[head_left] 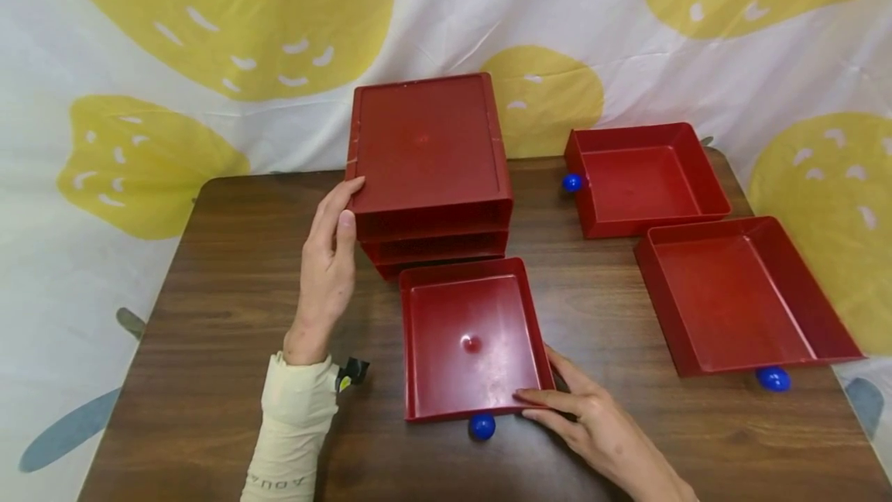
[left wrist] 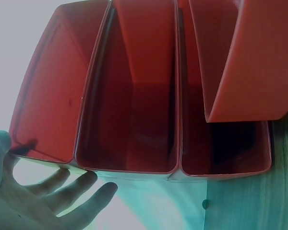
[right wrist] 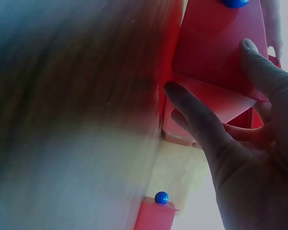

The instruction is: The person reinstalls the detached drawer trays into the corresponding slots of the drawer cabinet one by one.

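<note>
A dark red cabinet (head_left: 425, 146) with open-fronted compartments (left wrist: 129, 105) stands at the back of the table. My left hand (head_left: 327, 262) rests against its left front edge, with fingers along the side wall and the thumb near the front corner. Before the lowest opening is a shallow red drawer (head_left: 467, 339), with a blue ball knob (head_left: 482, 426) on its front. My right hand (head_left: 585, 417) holds that drawer's front right corner, the thumb (right wrist: 249, 52) on the front face. Whether the drawer's rear edge has entered the opening, I cannot tell.
To the right lie two more red drawers, a rear one (head_left: 584, 211) with its blue knob (head_left: 572, 182) facing left and a nearer one (head_left: 658, 308) with its knob (head_left: 773, 379) facing front. The wooden table (head_left: 230, 285) ends at a lemon-print cloth (head_left: 446, 14).
</note>
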`<state>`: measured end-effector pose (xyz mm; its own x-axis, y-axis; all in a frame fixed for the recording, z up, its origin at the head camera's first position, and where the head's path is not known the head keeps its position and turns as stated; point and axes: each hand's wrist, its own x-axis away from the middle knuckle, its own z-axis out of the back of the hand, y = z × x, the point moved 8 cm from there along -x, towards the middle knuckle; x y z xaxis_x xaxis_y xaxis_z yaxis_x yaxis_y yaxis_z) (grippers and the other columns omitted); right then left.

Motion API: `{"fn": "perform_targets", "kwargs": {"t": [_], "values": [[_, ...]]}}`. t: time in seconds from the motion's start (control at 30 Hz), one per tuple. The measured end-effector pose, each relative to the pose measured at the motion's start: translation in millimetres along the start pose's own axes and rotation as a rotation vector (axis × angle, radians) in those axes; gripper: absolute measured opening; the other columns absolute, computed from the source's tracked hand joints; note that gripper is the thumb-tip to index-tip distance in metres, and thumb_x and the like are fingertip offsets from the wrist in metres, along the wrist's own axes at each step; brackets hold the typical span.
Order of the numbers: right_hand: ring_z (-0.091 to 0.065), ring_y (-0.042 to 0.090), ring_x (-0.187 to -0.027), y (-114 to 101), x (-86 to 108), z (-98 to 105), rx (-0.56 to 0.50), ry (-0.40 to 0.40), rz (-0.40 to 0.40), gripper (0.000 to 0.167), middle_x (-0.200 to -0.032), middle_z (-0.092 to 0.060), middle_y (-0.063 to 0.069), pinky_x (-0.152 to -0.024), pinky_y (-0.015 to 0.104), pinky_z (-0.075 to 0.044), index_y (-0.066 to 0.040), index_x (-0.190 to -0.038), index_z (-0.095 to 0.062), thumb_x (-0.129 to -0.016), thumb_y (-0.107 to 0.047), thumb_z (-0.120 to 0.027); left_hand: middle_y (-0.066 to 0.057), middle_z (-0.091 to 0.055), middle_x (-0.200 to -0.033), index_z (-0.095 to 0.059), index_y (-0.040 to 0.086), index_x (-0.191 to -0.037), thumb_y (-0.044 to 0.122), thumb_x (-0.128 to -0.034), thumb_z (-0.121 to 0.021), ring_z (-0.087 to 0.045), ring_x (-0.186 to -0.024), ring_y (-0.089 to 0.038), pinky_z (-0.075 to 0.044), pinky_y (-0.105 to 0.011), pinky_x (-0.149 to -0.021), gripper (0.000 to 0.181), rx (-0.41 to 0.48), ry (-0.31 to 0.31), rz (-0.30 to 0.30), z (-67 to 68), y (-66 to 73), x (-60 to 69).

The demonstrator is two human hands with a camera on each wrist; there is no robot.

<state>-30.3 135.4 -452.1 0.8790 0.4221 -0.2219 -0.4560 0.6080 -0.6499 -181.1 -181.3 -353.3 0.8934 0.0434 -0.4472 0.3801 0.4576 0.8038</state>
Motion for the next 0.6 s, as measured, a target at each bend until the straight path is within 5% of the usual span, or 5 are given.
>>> {"fn": "perform_targets", "kwargs": {"t": [0.47, 0.6], "values": [[-0.061, 0.036, -0.135, -14, -5.2, -6, -0.027, 0.015, 0.065, 0.037, -0.158, -0.051, 0.017, -0.114, 0.005, -0.030, -0.031, -0.122, -0.078, -0.089, -0.016, -0.083, 0.009, -0.053, -0.154, -0.058, 0.030, -0.148, 0.028, -0.1123, -0.046, -0.047, -0.145, -0.010, -0.033, -0.023, -0.122, 0.038, 0.020, 0.006, -0.003, -0.1, 1.5, 0.2], [-0.060, 0.036, -0.136, -16, -8.6, -10, -0.020, 0.004, 0.058, 0.036, -0.158, -0.051, 0.018, -0.111, 0.022, -0.047, -0.031, -0.122, -0.079, -0.089, -0.017, -0.083, 0.010, -0.054, -0.154, -0.058, 0.031, -0.148, 0.028, -0.1122, -0.046, -0.047, -0.145, -0.010, -0.033, -0.024, -0.122, 0.038, 0.019, 0.010, -0.001, 0.7, 1.4, 0.2]]}}
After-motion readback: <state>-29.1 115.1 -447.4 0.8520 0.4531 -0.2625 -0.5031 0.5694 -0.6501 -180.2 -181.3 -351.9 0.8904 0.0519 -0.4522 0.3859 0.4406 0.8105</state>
